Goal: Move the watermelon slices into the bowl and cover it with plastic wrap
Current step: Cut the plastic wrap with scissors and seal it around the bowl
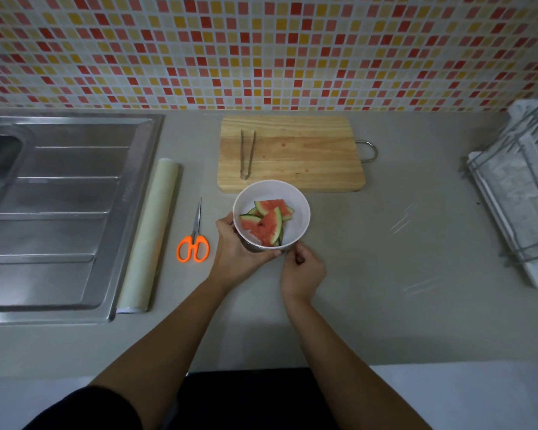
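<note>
Head view: white bowl point(298, 226) just in front of cutting board point(308, 156), w/ watermelon slices point(266, 223) piled inside. L hand point(235, 245) grips bowl's near-left wall. R hand point(302, 268) at near rim, fingers curled; whether it pinches anything, cannot tell. Plastic wrap roll point(149, 234) lies betw. sink point(59, 212) & scissors point(194, 240); tongs point(247, 153) on board.

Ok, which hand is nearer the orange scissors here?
Left. The left hand grips the left side of the bowl, just right of the scissors; the right hand is farther right, at the bowl's near edge.
</note>
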